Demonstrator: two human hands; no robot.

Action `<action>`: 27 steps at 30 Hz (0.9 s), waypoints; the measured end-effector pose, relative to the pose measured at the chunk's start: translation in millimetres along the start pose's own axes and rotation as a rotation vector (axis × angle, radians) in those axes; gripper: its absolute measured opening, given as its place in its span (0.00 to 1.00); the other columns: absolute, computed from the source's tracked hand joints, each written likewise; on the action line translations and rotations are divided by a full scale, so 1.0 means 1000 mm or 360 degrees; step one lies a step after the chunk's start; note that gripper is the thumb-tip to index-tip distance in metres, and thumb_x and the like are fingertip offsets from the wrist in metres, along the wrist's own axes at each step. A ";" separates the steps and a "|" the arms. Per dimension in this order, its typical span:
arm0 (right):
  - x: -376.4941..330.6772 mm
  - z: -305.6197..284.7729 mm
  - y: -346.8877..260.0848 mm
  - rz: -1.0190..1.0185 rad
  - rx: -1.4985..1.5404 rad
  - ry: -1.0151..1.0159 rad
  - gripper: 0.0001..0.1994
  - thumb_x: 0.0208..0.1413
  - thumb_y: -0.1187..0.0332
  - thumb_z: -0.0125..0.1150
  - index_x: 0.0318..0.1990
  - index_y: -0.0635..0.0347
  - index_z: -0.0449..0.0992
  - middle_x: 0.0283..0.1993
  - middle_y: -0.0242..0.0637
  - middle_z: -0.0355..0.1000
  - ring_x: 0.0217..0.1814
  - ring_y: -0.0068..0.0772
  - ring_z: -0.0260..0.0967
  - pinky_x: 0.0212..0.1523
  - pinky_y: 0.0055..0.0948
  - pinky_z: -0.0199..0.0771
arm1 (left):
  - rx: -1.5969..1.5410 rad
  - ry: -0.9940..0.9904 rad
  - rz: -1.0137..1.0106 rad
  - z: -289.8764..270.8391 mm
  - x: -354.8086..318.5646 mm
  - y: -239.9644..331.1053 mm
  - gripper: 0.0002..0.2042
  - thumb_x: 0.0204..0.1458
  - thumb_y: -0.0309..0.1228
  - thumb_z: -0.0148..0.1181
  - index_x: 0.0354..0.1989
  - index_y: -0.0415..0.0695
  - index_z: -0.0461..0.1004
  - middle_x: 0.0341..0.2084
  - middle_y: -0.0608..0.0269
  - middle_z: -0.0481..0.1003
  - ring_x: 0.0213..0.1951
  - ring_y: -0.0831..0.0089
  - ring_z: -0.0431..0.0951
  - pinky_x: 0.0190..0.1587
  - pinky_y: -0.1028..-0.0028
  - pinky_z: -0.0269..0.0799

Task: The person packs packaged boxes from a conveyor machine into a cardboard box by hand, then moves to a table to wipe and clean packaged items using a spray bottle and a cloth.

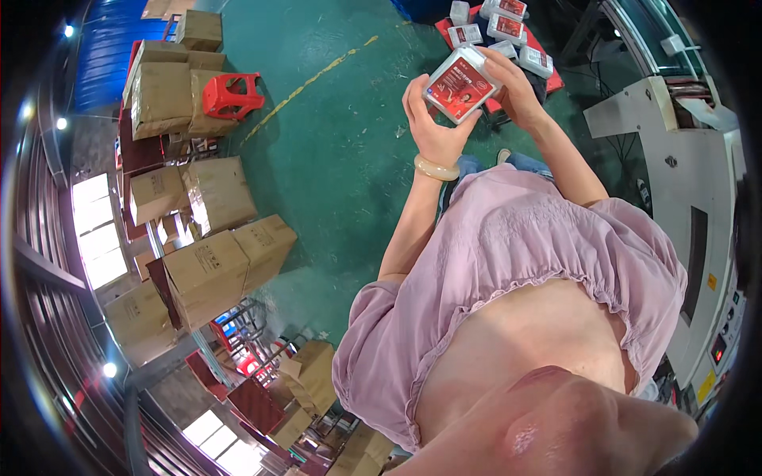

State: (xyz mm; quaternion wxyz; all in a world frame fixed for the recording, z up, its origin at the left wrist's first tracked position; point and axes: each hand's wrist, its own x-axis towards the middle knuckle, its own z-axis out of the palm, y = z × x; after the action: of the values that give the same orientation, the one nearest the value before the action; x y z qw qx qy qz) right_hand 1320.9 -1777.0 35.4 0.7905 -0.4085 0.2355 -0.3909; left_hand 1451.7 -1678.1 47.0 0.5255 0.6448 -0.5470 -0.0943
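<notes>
Both my hands hold one flat white package with a red label (460,84) above the green floor. My left hand (432,127) grips its lower left edge, with a pale bangle on that wrist. My right hand (516,87) wraps around its right side. Just beyond the hands, several more white-and-red packages (502,30) lie on a red surface (553,81).
Stacks of brown cardboard boxes (208,266) line the left side, with a red plastic stool (232,94) among them. A grey machine (683,159) with a control panel runs along the right. A yellow line (305,83) crosses the green floor.
</notes>
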 end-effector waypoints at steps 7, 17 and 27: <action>-0.008 -0.006 -0.011 -0.0271 0.0176 -0.0125 0.28 0.51 0.62 0.54 0.60 0.60 0.57 0.58 0.38 0.59 0.60 0.30 0.55 0.58 0.28 0.55 | -0.0537 -0.0130 -0.0115 0.008 0.009 0.006 0.49 0.24 0.23 0.74 0.59 0.44 0.50 0.55 0.58 0.54 0.52 0.63 0.65 0.49 0.67 0.71; -0.009 -0.019 -0.027 -0.0580 -0.0418 -0.0348 0.33 0.40 0.66 0.66 0.57 0.61 0.62 0.59 0.38 0.59 0.61 0.31 0.55 0.61 0.30 0.52 | -0.1818 -0.0805 -0.1286 0.009 0.028 0.000 0.35 0.52 0.62 0.33 0.56 0.44 0.60 0.47 0.54 0.69 0.50 0.58 0.69 0.48 0.59 0.67; -0.009 -0.026 -0.029 -0.0706 -0.0503 -0.0249 0.31 0.45 0.69 0.65 0.58 0.61 0.60 0.58 0.36 0.59 0.61 0.29 0.54 0.61 0.30 0.53 | -0.1906 -0.0308 -0.1211 0.036 0.021 -0.001 0.25 0.54 0.48 0.46 0.55 0.43 0.60 0.46 0.55 0.69 0.44 0.62 0.71 0.45 0.63 0.68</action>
State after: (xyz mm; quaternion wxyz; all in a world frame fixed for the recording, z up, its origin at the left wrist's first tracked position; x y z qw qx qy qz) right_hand 1285.0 -1792.0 45.3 0.6278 -0.5972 0.1367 -0.4802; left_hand 1435.2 -1716.4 40.3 0.6689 0.3803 -0.1827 -0.6120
